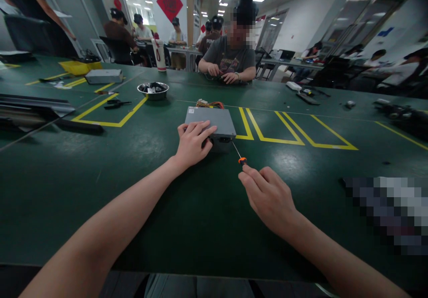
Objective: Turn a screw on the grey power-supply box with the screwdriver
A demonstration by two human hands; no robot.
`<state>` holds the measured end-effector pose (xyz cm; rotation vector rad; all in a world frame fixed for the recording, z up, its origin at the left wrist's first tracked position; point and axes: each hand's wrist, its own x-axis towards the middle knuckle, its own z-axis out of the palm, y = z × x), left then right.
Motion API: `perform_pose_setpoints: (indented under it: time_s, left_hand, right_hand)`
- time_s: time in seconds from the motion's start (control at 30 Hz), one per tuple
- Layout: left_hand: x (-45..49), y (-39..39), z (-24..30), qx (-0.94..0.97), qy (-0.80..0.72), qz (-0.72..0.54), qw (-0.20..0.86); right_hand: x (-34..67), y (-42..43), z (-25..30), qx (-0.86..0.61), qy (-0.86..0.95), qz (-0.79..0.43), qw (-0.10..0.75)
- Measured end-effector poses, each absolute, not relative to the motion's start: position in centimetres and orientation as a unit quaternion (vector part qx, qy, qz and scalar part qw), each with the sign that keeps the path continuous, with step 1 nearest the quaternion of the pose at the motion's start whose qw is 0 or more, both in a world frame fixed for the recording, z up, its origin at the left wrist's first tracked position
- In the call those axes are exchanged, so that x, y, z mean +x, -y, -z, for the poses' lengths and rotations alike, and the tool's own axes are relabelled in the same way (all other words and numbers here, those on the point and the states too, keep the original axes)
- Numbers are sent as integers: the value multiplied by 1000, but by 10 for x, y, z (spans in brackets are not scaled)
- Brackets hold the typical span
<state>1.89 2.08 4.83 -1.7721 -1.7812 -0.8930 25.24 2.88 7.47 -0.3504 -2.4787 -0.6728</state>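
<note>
A grey metal power supply box (pixel 214 118) lies on the green table (pixel 133 186), with coloured wires (pixel 210 105) coming out of its far side. My left hand (pixel 193 142) rests on the box's near left corner, fingers spread flat over it. My right hand (pixel 267 196) is closed on an orange-handled screwdriver (pixel 238 153). The thin shaft points up and left, and its tip meets the box's near face.
A metal bowl (pixel 153 90) holding small parts stands farther back on the left, with pliers (pixel 115 104) and a second grey box (pixel 103 76) near it. Yellow tape lines (pixel 284 130) mark the table. A person (pixel 230 52) sits across, working. A blurred object (pixel 388 209) lies at right.
</note>
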Motion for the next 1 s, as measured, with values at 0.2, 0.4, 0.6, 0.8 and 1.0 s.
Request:
perform_pose_setpoints:
  time_s: [0.2, 0.4, 0.6, 0.8, 1.0]
  left_hand:
    - [19, -20, -49, -645, 652, 322, 235]
    - [19, -20, -49, -647, 650, 322, 235]
    - [20, -20, -49, -646, 652, 323, 232]
    - [20, -20, -48, -645, 652, 324, 232]
    - [20, -19, -49, -645, 653, 328, 224]
  right_hand:
    - [257, -33, -82, -251, 888, 243, 300]
    - [257, -32, -77, -223, 891, 291, 266]
    - [256, -30, -72, -164, 906, 303, 245]
    - [256, -32, -75, -168, 921, 216, 276]
    - [254, -33, -78, -286, 898, 157, 296]
